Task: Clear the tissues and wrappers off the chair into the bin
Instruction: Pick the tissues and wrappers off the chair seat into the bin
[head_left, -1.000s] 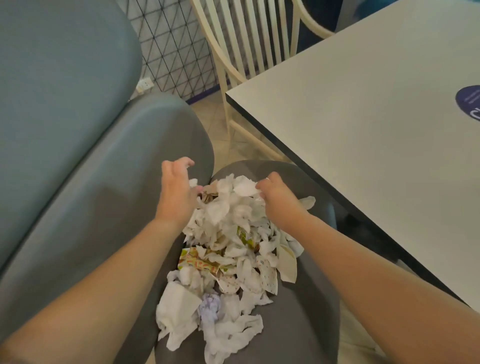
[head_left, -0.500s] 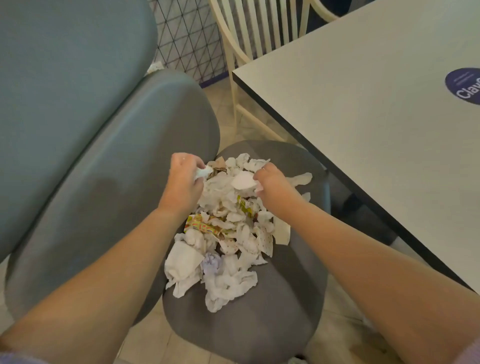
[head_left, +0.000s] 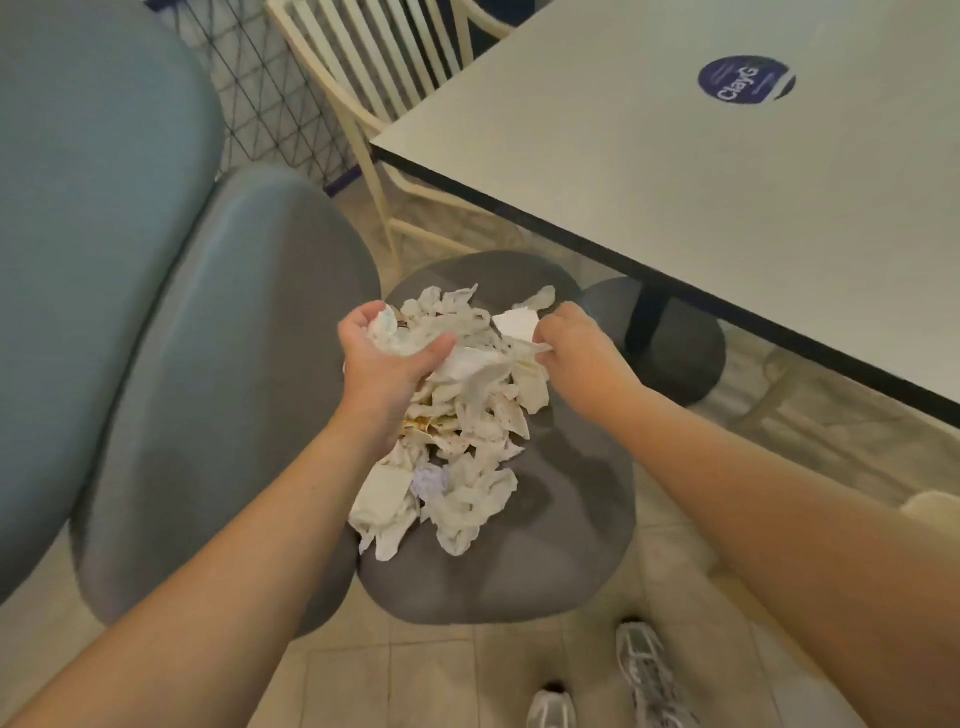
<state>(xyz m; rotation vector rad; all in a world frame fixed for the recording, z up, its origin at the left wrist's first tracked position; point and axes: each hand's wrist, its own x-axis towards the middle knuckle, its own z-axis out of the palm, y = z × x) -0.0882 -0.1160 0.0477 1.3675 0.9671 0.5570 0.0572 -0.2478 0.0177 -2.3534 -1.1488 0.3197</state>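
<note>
A heap of crumpled white tissues and printed wrappers lies on the grey round chair seat. My left hand is at the heap's far left, palm turned up, fingers curled around a bunch of tissues. My right hand is at the far right of the heap, fingers pinched on a flat white tissue. Both hands sit just above the pile. No bin is in view.
A blue-grey padded armchair fills the left side, touching the seat. A pale table with a black edge overhangs on the right, its dark pedestal behind the seat. A cream slatted chair stands at the back. My shoes are on the tiled floor.
Both hands have closed on tissues at the far end of the heap and lifted them a little. My left palm has turned upward. The view has pulled back and higher.
</note>
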